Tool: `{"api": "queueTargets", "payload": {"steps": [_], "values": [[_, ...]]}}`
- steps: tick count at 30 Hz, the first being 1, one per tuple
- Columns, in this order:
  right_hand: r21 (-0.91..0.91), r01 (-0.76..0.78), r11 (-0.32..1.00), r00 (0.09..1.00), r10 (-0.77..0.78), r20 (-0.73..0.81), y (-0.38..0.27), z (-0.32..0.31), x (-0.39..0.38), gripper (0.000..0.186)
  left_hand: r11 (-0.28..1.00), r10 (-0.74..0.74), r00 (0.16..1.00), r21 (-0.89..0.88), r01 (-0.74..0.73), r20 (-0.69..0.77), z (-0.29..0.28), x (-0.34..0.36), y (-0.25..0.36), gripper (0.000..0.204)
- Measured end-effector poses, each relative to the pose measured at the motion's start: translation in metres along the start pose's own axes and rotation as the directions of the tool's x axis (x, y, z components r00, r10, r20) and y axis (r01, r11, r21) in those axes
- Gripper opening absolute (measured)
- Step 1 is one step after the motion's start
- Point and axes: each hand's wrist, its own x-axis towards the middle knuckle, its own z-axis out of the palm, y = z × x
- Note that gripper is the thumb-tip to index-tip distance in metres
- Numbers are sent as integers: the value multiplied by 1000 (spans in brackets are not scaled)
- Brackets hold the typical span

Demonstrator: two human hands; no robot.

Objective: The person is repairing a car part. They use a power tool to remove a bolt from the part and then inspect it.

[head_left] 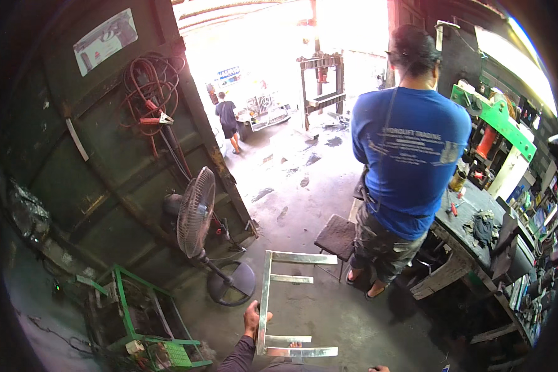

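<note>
My left hand (252,319) is closed around the long upright bar of a shiny metal frame (265,291), low in the middle of the view. Two longer flat bars and two shorter ones stick out to the right from that bar. Only a sliver of my right hand (379,369) shows at the bottom edge, to the right of the frame and apart from it. Its fingers are mostly cut off by the picture's edge.
A pedestal fan (196,214) stands left of the frame, near a green metal rack (127,304). Ahead are a stool (336,235) and a person in a blue shirt (409,149) at a cluttered workbench (465,217). Farther off, another person (227,118) is by a vehicle.
</note>
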Motion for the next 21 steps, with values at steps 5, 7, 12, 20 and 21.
{"api": "queueTargets", "payload": {"steps": [5,7,12,20,21], "values": [[-33,-32,999,994,35,106,-127,39,5,34,998,-26,1000,-61,26,5,-32,114,20,39],[-177,-45,983,994,62,89,-154,48,15,36,996,17,1000,-89,-18,-9,-27,168,20,36],[-406,-56,912,974,139,178,-211,70,91,39,973,106,994,-203,-110,-31,18,324,18,30],[-246,134,960,975,-84,203,-440,108,285,40,962,24,998,-273,-6,63,59,594,90,40],[-221,192,956,969,-149,199,-466,115,304,40,952,32,998,-307,-15,49,60,620,97,40]]}}
